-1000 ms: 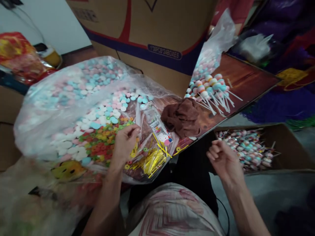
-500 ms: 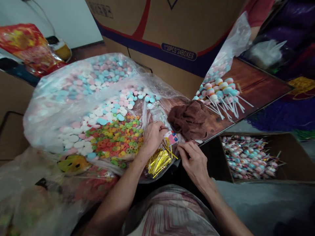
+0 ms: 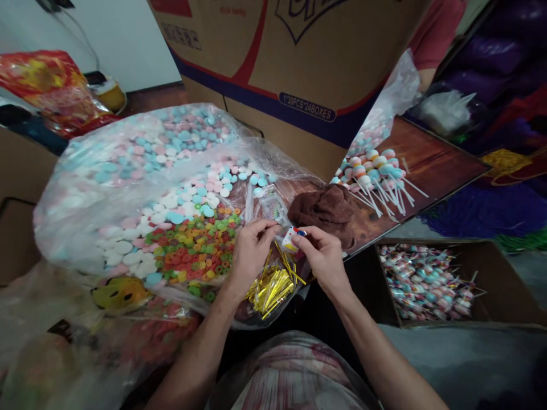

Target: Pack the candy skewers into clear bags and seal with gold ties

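Between my hands is a small clear packet with a coloured print [image 3: 289, 240]. The thumb and finger of my right hand [image 3: 323, 259] pinch its printed part. My left hand [image 3: 251, 250] is closed in a pinch at the packet's other end, where the film is hard to make out. Just below lies a heap of gold twist ties [image 3: 272, 290]. A stack of clear printed bags [image 3: 273, 203] lies beyond my left fingers. Ring-shaped candies [image 3: 192, 247] in green, orange and red are heaped to the left.
A large plastic bag [image 3: 141, 154] spills pastel marshmallows. A brown cloth [image 3: 320, 210] lies right of the bags, with marshmallow sticks [image 3: 380, 171] past it. Wrapped ones fill a carton [image 3: 508, 279] at lower right. A big cardboard box [image 3: 256, 114] stands behind; another person's sleeve [image 3: 438, 37] shows.
My right hand has moved left and up and now pinches the printed packet. My left hand stays close to it. The view has shifted slightly.
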The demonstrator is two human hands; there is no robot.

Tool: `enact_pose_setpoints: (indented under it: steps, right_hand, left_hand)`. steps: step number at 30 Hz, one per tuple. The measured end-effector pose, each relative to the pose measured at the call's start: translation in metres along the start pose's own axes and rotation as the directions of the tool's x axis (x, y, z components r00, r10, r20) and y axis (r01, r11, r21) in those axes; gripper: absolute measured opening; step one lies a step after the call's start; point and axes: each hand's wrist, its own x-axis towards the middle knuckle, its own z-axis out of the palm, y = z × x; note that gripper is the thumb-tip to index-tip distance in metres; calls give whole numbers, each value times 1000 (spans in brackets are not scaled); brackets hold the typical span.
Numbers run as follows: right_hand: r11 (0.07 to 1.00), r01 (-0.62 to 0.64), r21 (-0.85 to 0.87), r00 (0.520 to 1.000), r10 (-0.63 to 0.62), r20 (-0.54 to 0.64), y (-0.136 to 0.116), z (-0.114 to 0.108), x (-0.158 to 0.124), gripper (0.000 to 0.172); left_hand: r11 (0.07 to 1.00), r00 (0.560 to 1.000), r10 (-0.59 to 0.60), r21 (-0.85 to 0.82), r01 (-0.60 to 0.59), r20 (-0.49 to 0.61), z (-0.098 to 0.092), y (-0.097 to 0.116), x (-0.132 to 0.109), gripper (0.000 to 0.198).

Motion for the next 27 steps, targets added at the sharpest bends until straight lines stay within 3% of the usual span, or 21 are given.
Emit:
enact_pose_setpoints:
  steps: [3,4,6,8,9,11,13,19,25,27]
  right_hand:
    - [990,-12,142,999,19,-49,-6,7,3,19]
    - [989,4,149,997,7,-74,-8,8,4,18]
    - [989,33,141,995,-19,-101,-11,8,5,17]
    - [991,49,126,994,-36,-104,-13,6,5,16]
    - [992,53,118,994,-41,-97,-14,5,5,17]
    - [994,50,99,996,-42,-82,-15,4,3,19]
    - [996,40,82,997,-34,-67,-15,4,1,22]
    - [998,31,54,995,-25,-101,-10,8,-1,37]
    - [994,107,-2,994,-107,-39,-6,1,5,42]
    - [988,149,-39,989,-149,8,-6,-4,7,41]
  left_hand:
    - [997,982,-59,-56,49,-178,-1,7,-13,14]
    - [988,978,-127,-111,109,-168,-1,9,-18,20]
    - [911,954,-298,-287,296,41,2,11,-27,34]
    - [721,874,-398,-494,486,279,8,13,-31,40]
    - [602,842,-420,-589,539,340,10,14,-30,39]
    - [395,818,-467,-748,533,336,15,15,-25,31]
    - [309,816,-513,-830,464,266,18,15,-18,27]
    - [387,842,-528,-852,353,109,27,13,-15,27]
    - [293,789,-596,-876,383,145,20,8,-5,32]
    - [292,787,-608,-892,346,106,16,7,0,33]
